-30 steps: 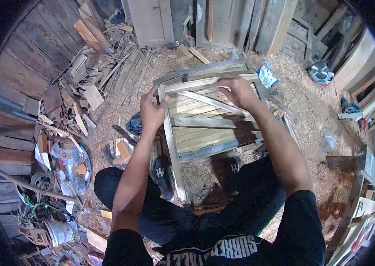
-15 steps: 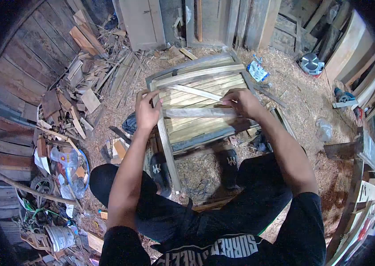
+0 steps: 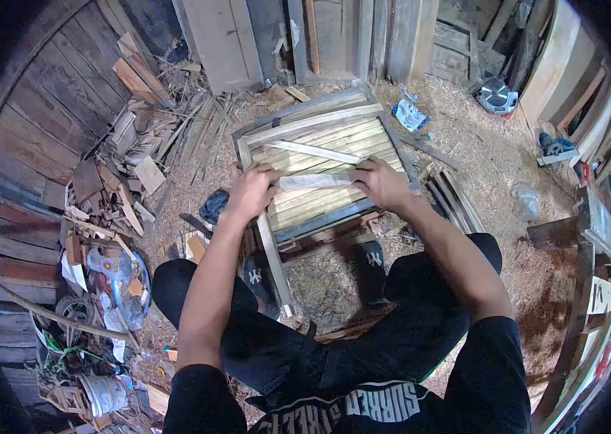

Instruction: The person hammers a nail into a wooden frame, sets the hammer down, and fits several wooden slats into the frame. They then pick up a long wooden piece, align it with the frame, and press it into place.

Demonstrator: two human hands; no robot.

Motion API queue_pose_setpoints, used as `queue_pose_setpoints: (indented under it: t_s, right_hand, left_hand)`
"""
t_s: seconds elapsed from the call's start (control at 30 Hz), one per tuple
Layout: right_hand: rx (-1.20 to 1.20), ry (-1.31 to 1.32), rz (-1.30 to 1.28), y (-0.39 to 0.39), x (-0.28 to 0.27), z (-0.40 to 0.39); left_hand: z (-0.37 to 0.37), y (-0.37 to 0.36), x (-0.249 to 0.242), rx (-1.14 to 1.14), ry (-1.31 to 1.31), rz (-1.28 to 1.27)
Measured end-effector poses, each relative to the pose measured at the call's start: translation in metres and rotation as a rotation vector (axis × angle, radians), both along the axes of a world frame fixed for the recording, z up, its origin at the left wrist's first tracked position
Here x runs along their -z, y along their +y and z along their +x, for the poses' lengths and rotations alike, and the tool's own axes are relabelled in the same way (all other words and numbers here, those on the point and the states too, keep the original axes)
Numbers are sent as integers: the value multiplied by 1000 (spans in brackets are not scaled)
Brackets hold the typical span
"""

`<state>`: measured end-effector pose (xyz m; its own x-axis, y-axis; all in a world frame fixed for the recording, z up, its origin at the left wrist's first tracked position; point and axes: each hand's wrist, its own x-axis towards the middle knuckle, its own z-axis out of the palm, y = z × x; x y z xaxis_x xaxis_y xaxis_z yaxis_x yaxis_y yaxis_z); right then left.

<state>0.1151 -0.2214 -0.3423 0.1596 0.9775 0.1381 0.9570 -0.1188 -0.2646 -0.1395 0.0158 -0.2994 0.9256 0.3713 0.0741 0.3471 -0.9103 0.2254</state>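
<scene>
Gripping a pale, rough-sawn wooden slat (image 3: 314,181) at either end, the left hand (image 3: 251,192) and right hand (image 3: 380,183) press it flat across a slatted rectangular wooden frame (image 3: 320,155). At twelve o'clock a thinner slat (image 3: 313,151) lies diagonally; both hands sit lower on the frame than half a second ago, with splintered wood offcuts (image 3: 132,173) heaped at nine o'clock.

Floor here (image 3: 479,166) is packed dirt buried in sawdust and shavings. A slatted wooden frame (image 3: 320,145) sits on it in the middle. Big heap of offcuts (image 3: 132,159) on the left, a crumpled blue-white wrapper (image 3: 409,116) far right of the frame, and a clear plastic bottle (image 3: 527,202) further right.
</scene>
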Motion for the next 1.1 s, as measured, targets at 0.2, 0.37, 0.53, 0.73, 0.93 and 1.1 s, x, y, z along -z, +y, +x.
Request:
queue_pose_setpoints:
  t_s: [0.2,0.37,0.53,0.73,0.93,1.1]
  right_hand:
    - [9,-5,208,-10,4,4]
    - [0,-45,357,-21,9,42]
    - [47,-8,361,-29,-6,61]
    - [3,96,334,1,-9,67]
    - [-37,16,422,37,-7,69]
    - [-55,29,450,61,4,72]
  left_hand:
    - [9,-4,3,-6,-17,-14]
    - [10,8,10,-12,-88,-38]
    - [3,20,26,-18,-334,-76]
    - [6,16,33,-264,-527,-259]
    - [16,18,43,-320,-608,-115]
    - [22,29,48,-446,-600,-264]
